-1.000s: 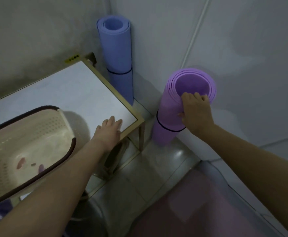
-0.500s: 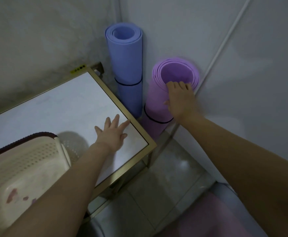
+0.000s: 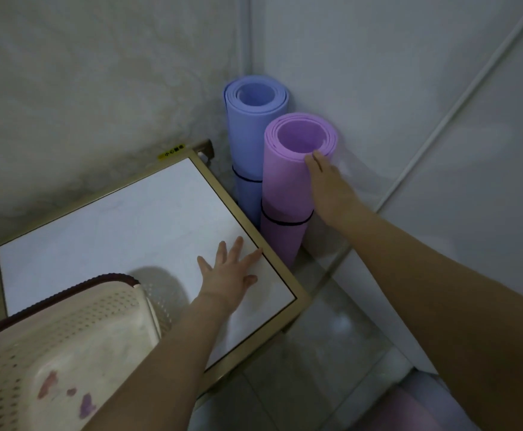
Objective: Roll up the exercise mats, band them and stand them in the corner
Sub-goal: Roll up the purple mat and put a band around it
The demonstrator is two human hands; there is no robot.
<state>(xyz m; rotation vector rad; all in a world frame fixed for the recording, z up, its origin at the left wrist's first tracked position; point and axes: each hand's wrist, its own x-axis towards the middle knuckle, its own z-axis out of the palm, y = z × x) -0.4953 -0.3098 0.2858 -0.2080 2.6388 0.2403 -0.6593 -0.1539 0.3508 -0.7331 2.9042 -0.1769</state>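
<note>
In the corner, purple mat [image 3: 285, 181] now stands banded, touching blue mat [image 3: 247, 119]. Right hand [image 3: 331, 185] has left the rim; its fingers lie nearly straight against the mat's side. Left hand [image 3: 227, 275] rests spread on table [image 3: 114, 228]. Placement appears complete.

The purple mat roll [image 3: 285, 181] has moved into the corner, upright beside the blue mat roll [image 3: 247, 126]. The right hand [image 3: 331, 185], earlier gripping its rim, now lies flat against it.

Left hand [image 3: 227, 276], right hand [image 3: 331, 181], forearms [image 3: 424, 275]: all bare.
</note>
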